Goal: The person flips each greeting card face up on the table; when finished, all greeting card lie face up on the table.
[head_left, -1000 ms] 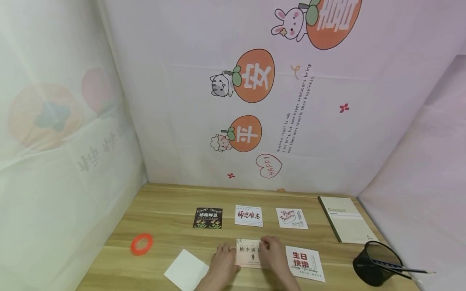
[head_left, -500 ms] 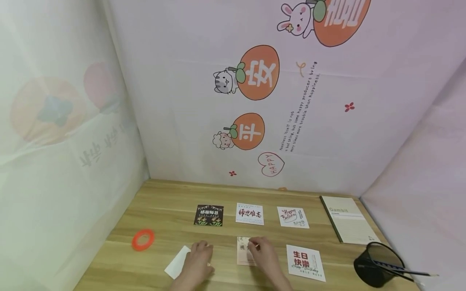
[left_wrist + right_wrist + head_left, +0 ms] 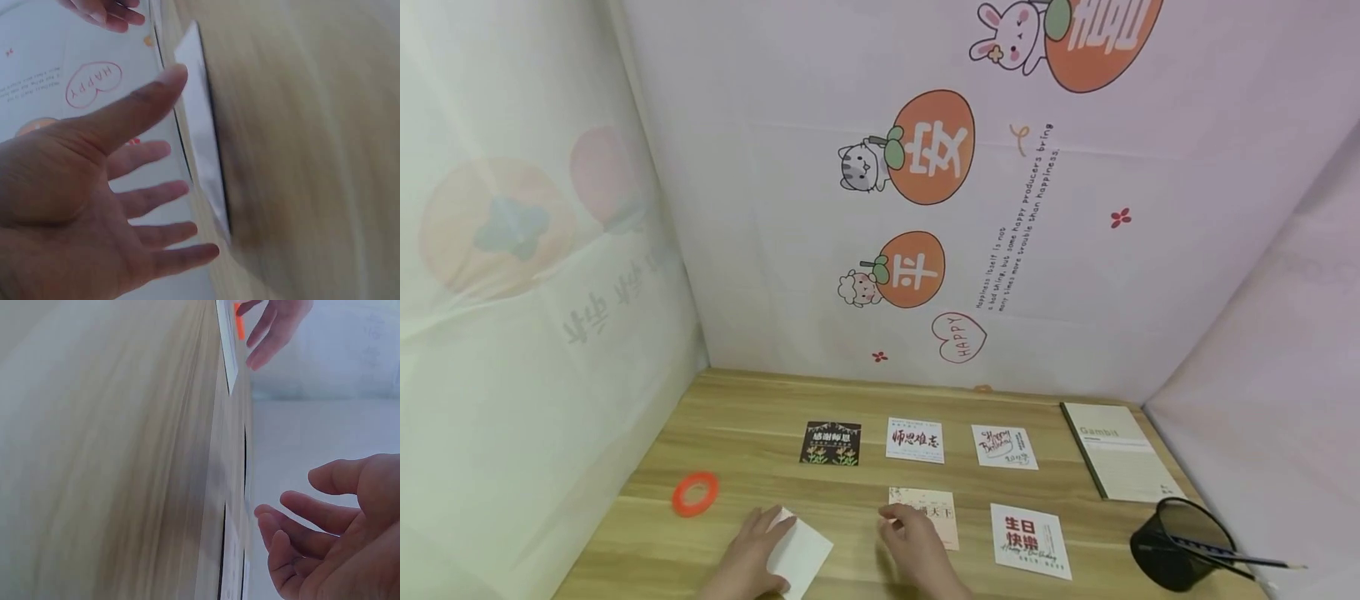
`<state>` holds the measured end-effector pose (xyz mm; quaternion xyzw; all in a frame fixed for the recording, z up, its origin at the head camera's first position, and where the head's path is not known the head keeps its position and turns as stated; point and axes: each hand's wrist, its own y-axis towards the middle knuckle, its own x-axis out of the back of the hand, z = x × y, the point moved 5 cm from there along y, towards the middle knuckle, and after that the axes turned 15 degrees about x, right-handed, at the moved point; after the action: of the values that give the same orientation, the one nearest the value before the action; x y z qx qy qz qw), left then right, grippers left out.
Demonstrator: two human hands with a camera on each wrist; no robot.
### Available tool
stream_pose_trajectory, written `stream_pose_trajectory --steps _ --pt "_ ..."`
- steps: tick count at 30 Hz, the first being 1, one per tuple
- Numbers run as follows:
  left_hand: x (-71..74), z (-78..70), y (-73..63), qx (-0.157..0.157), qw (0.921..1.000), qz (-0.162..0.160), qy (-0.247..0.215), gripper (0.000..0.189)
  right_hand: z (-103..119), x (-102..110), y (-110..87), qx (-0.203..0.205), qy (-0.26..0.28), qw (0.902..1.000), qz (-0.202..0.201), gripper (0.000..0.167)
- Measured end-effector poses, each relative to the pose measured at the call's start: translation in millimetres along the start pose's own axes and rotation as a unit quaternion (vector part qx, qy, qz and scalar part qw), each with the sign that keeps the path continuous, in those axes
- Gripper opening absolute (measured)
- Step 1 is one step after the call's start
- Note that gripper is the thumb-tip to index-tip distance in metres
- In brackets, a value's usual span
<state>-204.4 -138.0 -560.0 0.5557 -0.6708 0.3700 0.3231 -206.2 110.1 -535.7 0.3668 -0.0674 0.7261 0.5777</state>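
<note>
My left hand (image 3: 747,552) is spread over the left side of a blank white square stack of cards or paper (image 3: 806,557). In the left wrist view its fingers are straight and the thumb lies near the edge of the white stack (image 3: 203,134); whether it touches cannot be told. My right hand (image 3: 916,548) hovers with loosely bent fingers and nothing in them, partly covering a cream card (image 3: 945,533) with dark characters. Right of it lies a white card with red characters (image 3: 1028,542).
Behind lie a black card (image 3: 831,443), a white card with red writing (image 3: 914,440) and a Happy Birthday card (image 3: 1004,447). An orange-red tape ring (image 3: 679,495) is at left. A notebook (image 3: 1123,454) and a black mesh cup (image 3: 1165,554) with pencils stand at right.
The left hand has left the cream card's side and moved left to the white stack. The right hand has let go of the cream card and shifted left, uncovering its right part.
</note>
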Motion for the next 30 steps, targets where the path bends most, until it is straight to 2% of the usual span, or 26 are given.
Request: stream_pose_trajectory --steps 4,10,15,21,26,30 --pt "2.1 10.2 -1.8 -0.017 0.9998 0.014 0.002 0.086 12.7 -14.2 -3.2 -0.003 0.023 0.9989 0.041 0.030" --pt "6.9 13.4 -1.9 -0.030 0.9993 0.024 -0.001 0.089 23.5 -32.0 -6.4 -0.005 0.047 0.9955 0.082 0.035" --pt "9.0 17.2 -3.9 -0.044 0.9980 0.042 -0.018 0.089 28.0 -38.8 -6.7 -0.001 0.042 0.9948 0.092 0.034" --pt "13.5 19.8 -2.8 -0.064 0.9974 0.031 -0.013 0.086 33.2 -42.9 -3.5 0.010 0.037 0.9944 0.098 0.033" --pt "13.6 22.2 -1.3 -0.066 0.9974 0.027 -0.008 0.085 36.4 -47.9 -1.9 0.021 0.045 0.9937 0.101 0.032" --pt "13.4 26.8 -2.9 -0.063 0.9976 0.025 -0.013 0.084 36.4 -49.4 -5.1 0.013 0.047 0.9931 0.106 0.033"
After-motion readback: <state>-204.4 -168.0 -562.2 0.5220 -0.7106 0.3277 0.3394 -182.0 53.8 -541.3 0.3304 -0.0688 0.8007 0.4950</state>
